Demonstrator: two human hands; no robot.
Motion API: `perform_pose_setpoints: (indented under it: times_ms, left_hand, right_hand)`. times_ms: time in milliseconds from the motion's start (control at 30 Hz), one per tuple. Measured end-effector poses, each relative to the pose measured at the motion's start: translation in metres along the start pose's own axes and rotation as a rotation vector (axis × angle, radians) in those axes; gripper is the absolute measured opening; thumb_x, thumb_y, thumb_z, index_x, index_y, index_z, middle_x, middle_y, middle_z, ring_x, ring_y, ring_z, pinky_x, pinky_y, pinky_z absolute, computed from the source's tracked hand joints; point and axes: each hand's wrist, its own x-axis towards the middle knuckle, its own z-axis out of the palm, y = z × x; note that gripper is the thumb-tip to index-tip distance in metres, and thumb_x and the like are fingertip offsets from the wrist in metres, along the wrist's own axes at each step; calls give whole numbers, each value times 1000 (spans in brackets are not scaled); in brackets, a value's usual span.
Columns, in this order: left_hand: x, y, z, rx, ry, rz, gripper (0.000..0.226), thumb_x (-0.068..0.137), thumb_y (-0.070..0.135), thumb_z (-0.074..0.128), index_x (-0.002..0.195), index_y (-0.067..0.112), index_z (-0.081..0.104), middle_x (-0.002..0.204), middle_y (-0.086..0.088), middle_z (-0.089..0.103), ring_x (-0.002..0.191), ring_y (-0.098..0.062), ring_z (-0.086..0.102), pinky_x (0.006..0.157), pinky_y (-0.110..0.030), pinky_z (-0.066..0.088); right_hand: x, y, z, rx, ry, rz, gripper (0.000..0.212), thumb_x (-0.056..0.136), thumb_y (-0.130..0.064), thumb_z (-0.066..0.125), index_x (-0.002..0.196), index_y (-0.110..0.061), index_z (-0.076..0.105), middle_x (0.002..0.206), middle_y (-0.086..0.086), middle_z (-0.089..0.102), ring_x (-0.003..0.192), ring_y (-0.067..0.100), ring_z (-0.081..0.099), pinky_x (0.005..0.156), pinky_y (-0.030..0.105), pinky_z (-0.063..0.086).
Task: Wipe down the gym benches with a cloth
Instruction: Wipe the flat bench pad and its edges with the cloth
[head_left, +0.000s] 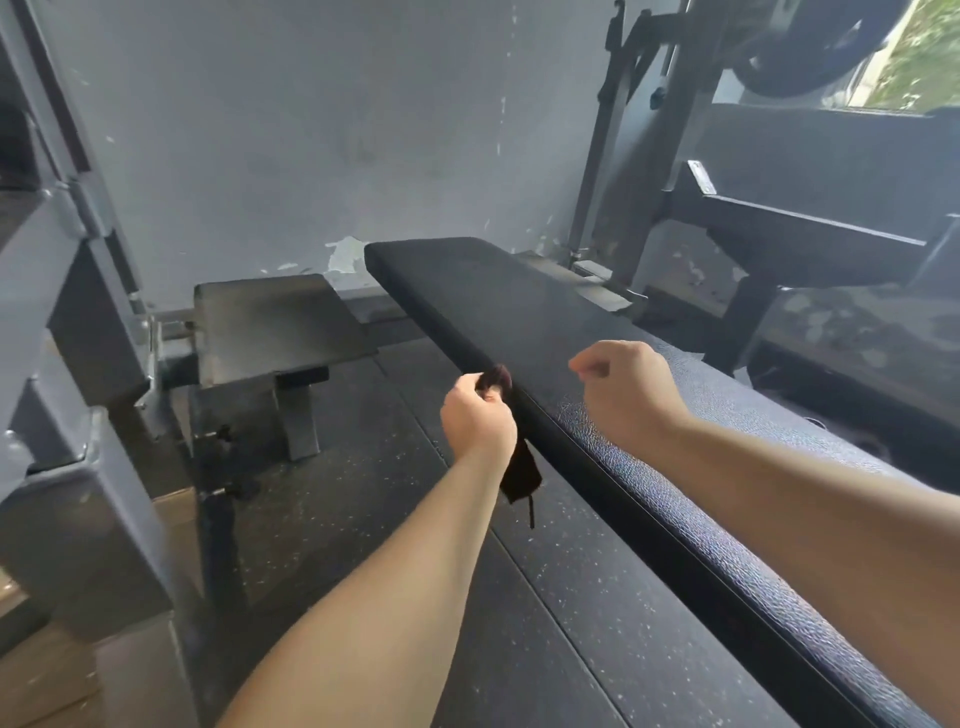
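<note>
A long black padded bench (519, 312) runs from frame centre to lower right, standing on speckled dark rubber floor (571, 597); a smaller padded seat (275, 322) stands centre-left.

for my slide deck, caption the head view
Left hand grips a dark cloth beside the long black padded bench; right hand curled, empty.
</note>
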Motion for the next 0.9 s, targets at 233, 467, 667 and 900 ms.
perform_pose_setpoints:
  times_ms: [233,467,667,900]
  left_hand:
    - [1,13,-4,-127,115,-59,26,99,21,65,121,7,71,115,-9,72,107,-25,68,81,-26,50]
    - [-5,24,-7,146,-17,347,20,96,19,68,115,16,74,110,-2,72,105,-23,63,82,-29,48]
    - [-22,24,8,448,-134,564,20,100,26,61,111,16,74,116,1,67,120,-18,52,93,-33,45]
    - [-54,12,7,368,-149,862,10,91,8,63,92,12,72,97,0,72,106,-26,59,78,-38,54]
  right_hand:
    - [-24,18,-14,-4,3,63,31,92,-3,54,106,-17,78,108,3,72,98,22,65,86,29,52]
    - [-29,15,-21,-63,-40,79,32,91,-4,53,102,-18,79,110,0,72,103,21,64,82,22,43]
    - [-21,9,-23,-60,-48,114,31,89,-5,52,96,-20,79,95,-4,67,90,22,64,76,24,46]
    - [-24,-5,-10,148,47,234,29,81,-3,54,91,-18,77,91,-3,69,91,18,61,79,25,49]
